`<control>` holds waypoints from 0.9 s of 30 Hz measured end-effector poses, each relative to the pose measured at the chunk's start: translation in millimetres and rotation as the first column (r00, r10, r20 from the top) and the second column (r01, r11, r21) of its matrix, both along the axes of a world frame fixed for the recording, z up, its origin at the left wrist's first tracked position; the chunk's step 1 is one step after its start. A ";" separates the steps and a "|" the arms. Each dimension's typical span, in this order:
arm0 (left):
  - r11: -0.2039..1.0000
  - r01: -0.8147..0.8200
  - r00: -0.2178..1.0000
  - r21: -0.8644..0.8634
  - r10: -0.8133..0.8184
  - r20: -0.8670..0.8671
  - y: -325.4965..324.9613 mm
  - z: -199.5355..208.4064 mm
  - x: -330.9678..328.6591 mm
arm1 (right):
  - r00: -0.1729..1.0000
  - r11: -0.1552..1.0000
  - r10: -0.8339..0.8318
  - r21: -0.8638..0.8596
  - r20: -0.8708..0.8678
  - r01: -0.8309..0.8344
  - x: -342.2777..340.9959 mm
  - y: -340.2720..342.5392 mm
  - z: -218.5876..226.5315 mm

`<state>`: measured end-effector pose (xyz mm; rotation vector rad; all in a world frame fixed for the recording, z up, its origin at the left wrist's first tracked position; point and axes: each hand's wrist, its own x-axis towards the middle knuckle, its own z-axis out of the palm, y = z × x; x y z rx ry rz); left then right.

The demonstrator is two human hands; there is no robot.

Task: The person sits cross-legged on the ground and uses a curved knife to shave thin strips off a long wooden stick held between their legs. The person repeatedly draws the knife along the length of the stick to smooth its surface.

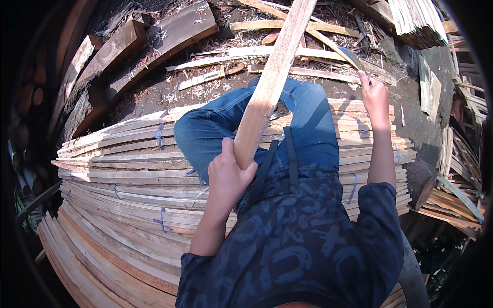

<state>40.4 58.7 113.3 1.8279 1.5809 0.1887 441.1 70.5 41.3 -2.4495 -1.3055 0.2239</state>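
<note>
My left hand (232, 169) is closed round the near end of a long wooden board (269, 84). The board slants up and away between my knees, and its far end runs out of view at the top. My right hand (376, 97) is raised to the right of my knee, its fingers closed on a knife. The knife's dark grey blade (350, 56) points away and to the left, apart from the board. Its handle is mostly hidden in my fist.
Under me lie bundles of wooden strips (128, 192) tied with blue bands. Thick timber beams (174, 33) lie at the far left. Loose slats (303, 51) and shavings cover the ground ahead, with a pale banded object (201, 79) among them. More slats (418, 20) are stacked at far right.
</note>
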 end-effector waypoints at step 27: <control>0.990 0.023 1.000 0.142 -0.023 0.002 16.9 13.2 15.5 | 0.959 0.955 0.278 0.088 0.063 -0.282 -101.4 18.4 25.8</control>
